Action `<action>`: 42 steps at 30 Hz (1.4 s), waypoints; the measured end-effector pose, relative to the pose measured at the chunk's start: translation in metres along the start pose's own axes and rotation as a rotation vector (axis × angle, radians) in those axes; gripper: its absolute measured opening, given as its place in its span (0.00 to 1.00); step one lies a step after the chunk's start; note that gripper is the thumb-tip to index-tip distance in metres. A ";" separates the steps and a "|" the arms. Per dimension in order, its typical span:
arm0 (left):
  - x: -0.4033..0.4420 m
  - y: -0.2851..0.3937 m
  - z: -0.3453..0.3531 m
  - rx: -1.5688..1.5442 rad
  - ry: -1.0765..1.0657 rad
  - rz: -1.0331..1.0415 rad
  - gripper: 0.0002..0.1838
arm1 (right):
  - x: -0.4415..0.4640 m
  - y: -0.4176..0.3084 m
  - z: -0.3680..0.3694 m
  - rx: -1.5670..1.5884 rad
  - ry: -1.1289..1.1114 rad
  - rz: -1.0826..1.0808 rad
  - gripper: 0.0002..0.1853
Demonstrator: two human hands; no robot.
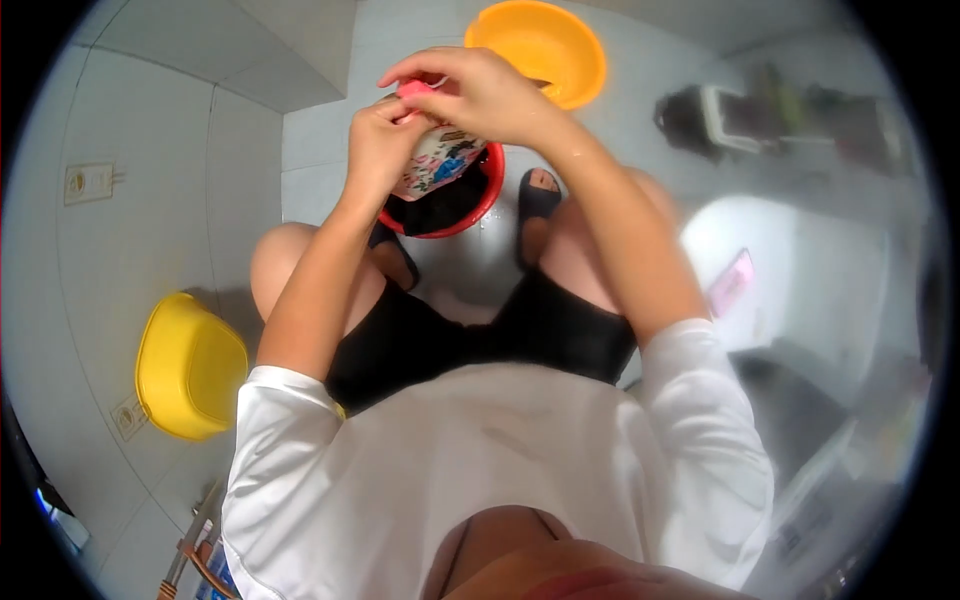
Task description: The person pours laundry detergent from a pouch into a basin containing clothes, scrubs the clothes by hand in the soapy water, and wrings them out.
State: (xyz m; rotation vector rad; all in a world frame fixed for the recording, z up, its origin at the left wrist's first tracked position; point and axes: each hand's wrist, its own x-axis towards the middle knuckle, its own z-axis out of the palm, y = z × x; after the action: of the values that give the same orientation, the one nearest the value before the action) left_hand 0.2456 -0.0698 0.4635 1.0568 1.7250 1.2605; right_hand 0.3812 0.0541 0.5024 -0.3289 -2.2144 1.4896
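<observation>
Both of my hands are together over the red basin [497, 180], at the pink top [418, 92] of a white pouch with a colourful flower print [440, 165]. My left hand [383, 140] has its fingers closed on the upper left edge of the pouch. From the right, my right hand [480, 95] reaches across the top, thumb and fingers pinching around the pink part. Whether that part is a cap or a separate piece is too small to tell. Dark, cloth-like contents [440, 208] lie in the basin under the pouch.
An orange-yellow basin [585, 70] sits on the tiled floor beyond my right hand. To the left, a yellow tub [190, 370] is against the wall. A white basin [760, 230] with a pink item [732, 283] stands at the right. My slippered feet flank the red basin.
</observation>
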 end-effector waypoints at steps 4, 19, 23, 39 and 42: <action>-0.009 -0.006 0.003 0.137 0.070 0.151 0.09 | -0.012 -0.001 0.022 -0.500 0.296 -0.322 0.27; -0.009 -0.011 -0.004 -0.148 0.054 0.079 0.10 | -0.027 -0.029 0.001 -0.252 0.176 -0.137 0.24; -0.011 -0.006 -0.016 -0.111 -0.030 0.166 0.12 | -0.032 -0.036 -0.005 -0.111 0.067 -0.186 0.21; 0.014 -0.012 -0.019 -0.215 -0.123 0.043 0.07 | -0.011 -0.033 -0.031 -0.116 -0.080 -0.059 0.17; 0.004 -0.010 -0.019 -0.117 -0.112 0.080 0.07 | -0.018 -0.047 -0.017 -0.448 0.118 -0.058 0.19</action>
State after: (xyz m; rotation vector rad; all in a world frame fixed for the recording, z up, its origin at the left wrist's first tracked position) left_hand 0.2250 -0.0744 0.4582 1.1153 1.5204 1.3100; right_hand 0.4079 0.0415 0.5467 -0.4732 -2.4201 0.9071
